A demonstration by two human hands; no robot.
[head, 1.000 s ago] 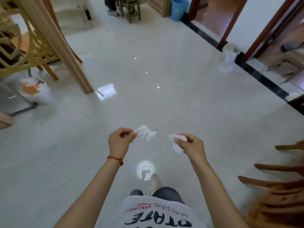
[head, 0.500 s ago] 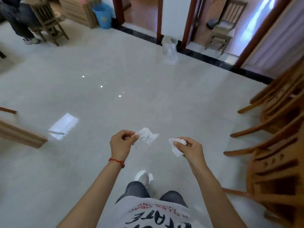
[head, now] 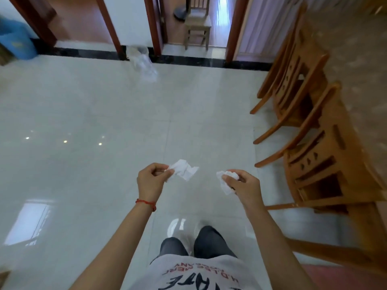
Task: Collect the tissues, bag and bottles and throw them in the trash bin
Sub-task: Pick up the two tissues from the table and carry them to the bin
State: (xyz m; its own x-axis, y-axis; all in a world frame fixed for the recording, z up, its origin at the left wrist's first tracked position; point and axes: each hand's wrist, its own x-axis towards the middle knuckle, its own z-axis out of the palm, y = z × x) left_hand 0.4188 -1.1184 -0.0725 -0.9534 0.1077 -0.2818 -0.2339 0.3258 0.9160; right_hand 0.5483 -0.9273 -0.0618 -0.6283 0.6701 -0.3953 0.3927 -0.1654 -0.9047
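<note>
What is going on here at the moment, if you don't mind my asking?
A person is tidying litter off a tiled floor. The left hand pinches one crumpled tissue, and the right hand holds a second tissue. A clear plastic bag lies ahead on the floor by the doorway, not yet collected. A blue bin stands at the far left by the wall. Wooden chairs line the right side.

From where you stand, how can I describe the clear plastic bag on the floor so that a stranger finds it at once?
Look to the far wall with the dark wooden door frames and the black floor border. The crumpled clear plastic bag lies at the foot of the post between two doorways. It alone is transparent; the blue plastic bin stands far left.
</note>
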